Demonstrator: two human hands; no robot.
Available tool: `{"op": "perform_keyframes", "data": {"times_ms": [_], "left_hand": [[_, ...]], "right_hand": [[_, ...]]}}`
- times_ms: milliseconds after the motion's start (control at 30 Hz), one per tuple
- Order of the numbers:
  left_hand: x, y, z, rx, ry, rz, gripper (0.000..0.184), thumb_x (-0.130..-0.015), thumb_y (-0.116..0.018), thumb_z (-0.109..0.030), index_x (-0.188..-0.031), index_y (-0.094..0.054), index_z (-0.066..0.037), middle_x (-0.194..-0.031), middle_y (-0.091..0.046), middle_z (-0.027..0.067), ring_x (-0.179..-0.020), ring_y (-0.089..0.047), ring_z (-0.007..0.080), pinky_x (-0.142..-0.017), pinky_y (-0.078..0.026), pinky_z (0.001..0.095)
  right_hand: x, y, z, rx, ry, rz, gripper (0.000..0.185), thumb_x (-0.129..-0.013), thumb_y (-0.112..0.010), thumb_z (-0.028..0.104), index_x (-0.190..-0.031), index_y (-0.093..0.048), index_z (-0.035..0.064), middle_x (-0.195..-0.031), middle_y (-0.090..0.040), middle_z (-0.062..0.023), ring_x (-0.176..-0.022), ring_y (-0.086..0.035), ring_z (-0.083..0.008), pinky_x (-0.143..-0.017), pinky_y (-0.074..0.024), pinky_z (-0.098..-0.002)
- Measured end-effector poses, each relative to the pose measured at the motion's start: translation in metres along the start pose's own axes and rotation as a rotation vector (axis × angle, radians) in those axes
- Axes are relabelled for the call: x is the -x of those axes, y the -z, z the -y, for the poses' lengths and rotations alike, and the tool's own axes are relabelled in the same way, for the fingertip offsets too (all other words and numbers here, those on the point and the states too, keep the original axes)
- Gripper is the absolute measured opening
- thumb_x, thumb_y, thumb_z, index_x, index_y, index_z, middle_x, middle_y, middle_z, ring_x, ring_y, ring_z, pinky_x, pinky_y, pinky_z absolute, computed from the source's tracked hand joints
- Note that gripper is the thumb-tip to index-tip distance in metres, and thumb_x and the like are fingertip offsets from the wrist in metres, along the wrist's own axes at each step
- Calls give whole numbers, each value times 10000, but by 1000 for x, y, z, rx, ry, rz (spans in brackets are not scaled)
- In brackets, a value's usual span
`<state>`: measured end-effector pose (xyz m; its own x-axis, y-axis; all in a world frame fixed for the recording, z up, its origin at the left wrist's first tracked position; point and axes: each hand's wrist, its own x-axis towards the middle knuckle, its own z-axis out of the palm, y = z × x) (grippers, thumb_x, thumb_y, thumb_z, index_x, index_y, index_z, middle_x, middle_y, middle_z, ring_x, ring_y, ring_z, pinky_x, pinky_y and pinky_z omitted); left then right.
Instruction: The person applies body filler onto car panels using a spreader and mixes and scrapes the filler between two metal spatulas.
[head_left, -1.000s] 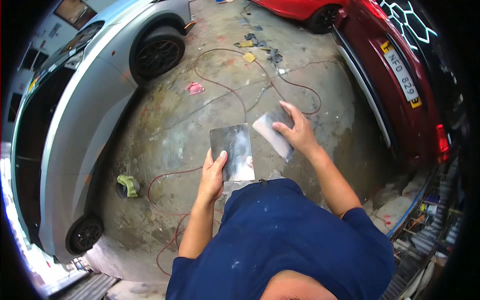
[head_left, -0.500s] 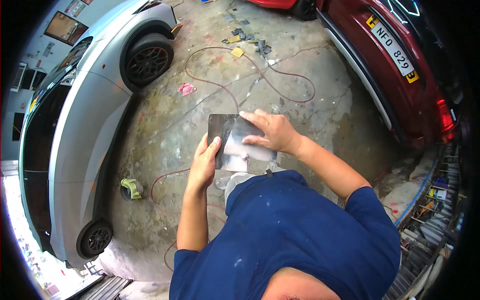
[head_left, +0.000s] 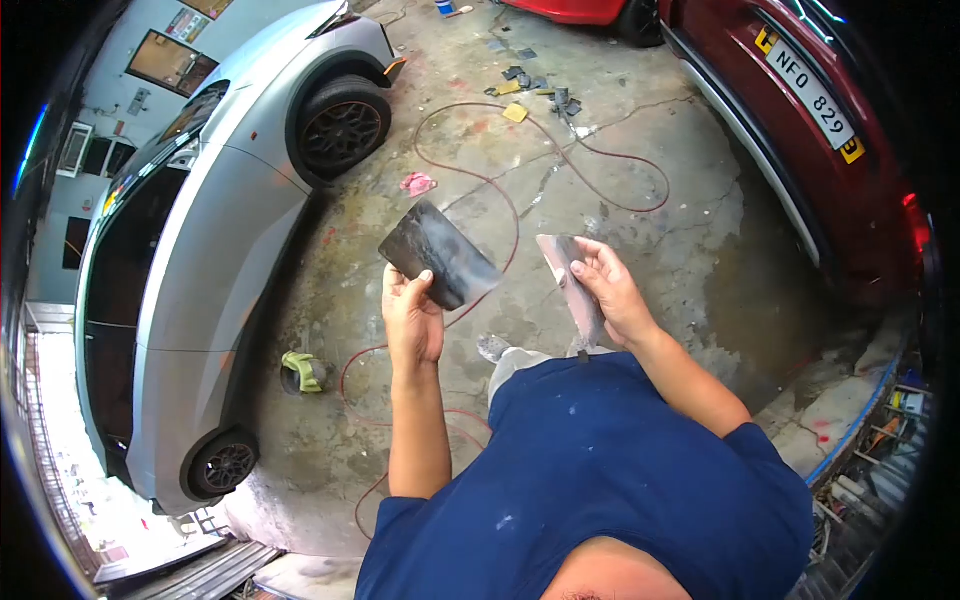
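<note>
My left hand (head_left: 413, 325) grips a dark, shiny rectangular metal plate (head_left: 442, 258) by its lower left corner, thumb on top. The plate lies tilted, with smeared pale reflections or residue across its face. In my right hand (head_left: 614, 295) is a thin metal putty spreader (head_left: 574, 295), turned nearly edge-on with the thumb across it. A small pale blob sits on the spreader's left side. The two flat pieces are apart, with floor visible between them.
A silver car (head_left: 215, 240) stands on the left and a dark red car (head_left: 790, 130) on the right. A red hose (head_left: 517, 215) loops over the concrete floor. Farther off lie a pink cloth (head_left: 418, 184) and several sanding pads (head_left: 515, 113). A green-yellow cloth (head_left: 300, 368) hangs over a round container.
The plate and spreader overlapped before and are now separated. My right hand has moved right and tilted the spreader up. My left hand has turned its plate and lifted it slightly.
</note>
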<state>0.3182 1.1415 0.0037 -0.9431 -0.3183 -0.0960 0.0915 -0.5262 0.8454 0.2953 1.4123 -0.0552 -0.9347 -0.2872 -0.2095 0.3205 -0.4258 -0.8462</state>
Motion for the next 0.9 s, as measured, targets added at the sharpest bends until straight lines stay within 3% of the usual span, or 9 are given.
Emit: {"op": "perform_keyframes", "data": {"times_ms": [67, 100, 200, 233, 367, 500, 800, 833, 900], "left_hand": [[-14, 16, 8, 59, -53, -37, 241, -955, -530, 11, -1183, -577, -49, -1213, -654, 63, -1146, -631, 209, -1062, -482, 364], [-13, -8, 3, 161, -61, -162, 73, -982, -544, -85, -1053, -558, -75, -983, -626, 29, -927, -623, 190, -878, -532, 318], [-19, 20, 10, 452, 100, 266, 130, -1014, -539, -208, -1043, -554, -81, -806, -519, 14, -748, -527, 166, -675, -485, 286], [-22, 15, 15, 539, 87, 250, 213, -1026, -533, -276, -1044, -553, -65, -726, -431, 16, -671, -437, 149, -573, -400, 278], [-28, 8, 19, 678, 70, 451, 233, -1026, -534, -262, -1053, -554, -31, -740, -458, 33, -691, -466, 167, -591, -422, 278], [-30, 3, 20, 704, 6, 487, 248, -1034, -525, -273, -1067, -558, -30, -745, -471, 39, -701, -480, 174, -597, -427, 281], [-35, 8, 18, 334, -446, 442, 289, -1057, -503, -337, -1075, -551, -53, -755, -510, 58, -669, -509, 191, -576, -462, 297], [-28, -1, 20, 141, -524, 247, 339, -1071, -486, -413, -983, -483, -85, -738, -470, 35, -618, -441, 125, -537, -400, 256], [-22, -3, 21, 8, -558, 104, 343, -1084, -477, -409, -967, -480, -86, -737, -465, 33, -613, -430, 118, -539, -397, 253]], "right_hand": [[6, -6, -5, -16, -127, 42, 572, -1023, -652, 229, -1459, -398, -42, -1219, -620, -101, -1096, -587, -115, -939, -496, -289], [11, -14, -4, -28, -176, 68, 575, -1023, -650, 229, -1461, -394, -42, -1215, -619, -100, -1093, -587, -115, -936, -497, -286], [17, -34, -9, -27, -266, 178, 598, -1015, -657, 214, -1475, -374, -41, -1236, -605, -111, -1108, -587, -130, -936, -504, -295], [19, -41, -8, -14, -269, 211, 601, -1012, -660, 209, -1476, -373, -41, -1248, -600, -117, -1114, -587, -135, -936, -506, -298], [10, -53, -23, 97, -160, 260, 692, -962, -723, 231, -1492, -373, -42, -1402, -519, -205, -1326, -491, -249, -1101, -410, -379], [7, -58, -28, 232, -22, 259, 754, -931, -759, 260, -1503, -372, -44, -1505, -439, -258, -1480, -337, -326, -1216, -261, -432], [22, -75, -20, 118, -95, 344, 723, -944, -747, 227, -1495, -373, -53, -1511, -447, -236, -1503, -310, -330, -1228, -241, -431], [24, -76, -17, 126, -91, 337, 720, -946, -744, 220, -1498, -369, -52, -1495, -461, -226, -1482, -341, -317, -1216, -267, -423], [25, -79, -12, 144, -83, 324, 715, -951, -739, 205, -1502, -360, -50, -1461, -488, -208, -1441, -403, -293, -1191, -320, -406]]}}
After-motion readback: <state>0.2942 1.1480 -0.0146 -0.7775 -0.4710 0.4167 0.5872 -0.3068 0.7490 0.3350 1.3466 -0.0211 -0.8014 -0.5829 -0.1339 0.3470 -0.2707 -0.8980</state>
